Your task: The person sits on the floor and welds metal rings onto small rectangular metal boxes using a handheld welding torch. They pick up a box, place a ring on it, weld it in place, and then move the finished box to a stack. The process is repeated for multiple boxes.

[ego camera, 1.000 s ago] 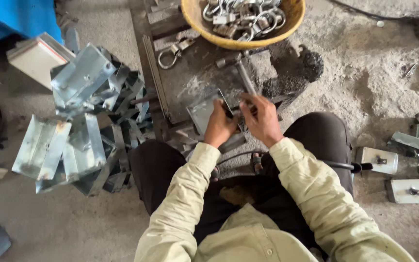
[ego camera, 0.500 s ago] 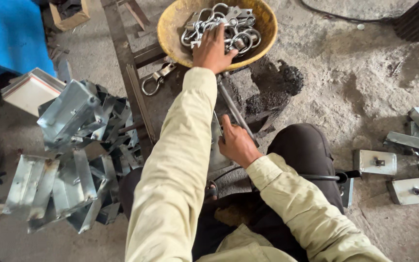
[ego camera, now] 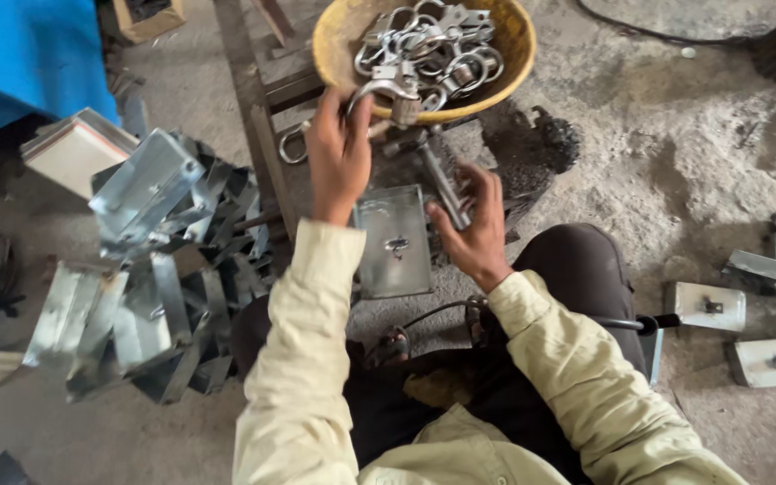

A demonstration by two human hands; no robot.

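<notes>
Left hand [ego camera: 339, 153] up near the rim of the yellow bowl [ego camera: 339, 40], grip pinched on a curved metal clamp [ego camera: 386, 92] held just in front of the bowl's near edge. Bowl itself packed with a tangle of the same shiny rings and clamps [ego camera: 433, 49]. Right hand [ego camera: 478, 229] lower down, fingers half curled next to a dark metal rod [ego camera: 442, 184] (can't tell whether actually gripping it or just resting against it). Right between the two hands: a flat galvanized plate [ego camera: 394, 242] lying flat on the low metal stand [ego camera: 253, 108], small fastener poking out of its middle. Off to the left, a messy heap of bent sheet-metal brackets [ego camera: 136, 269] on the concrete floor [ego camera: 657, 144]. Over on the right, a few finished-looking plates with bolts [ego camera: 707, 307], well apart from the hands. Blue sheet [ego camera: 20, 63] in the top left corner. Cream sleeves, dark trousers, seated low.
</notes>
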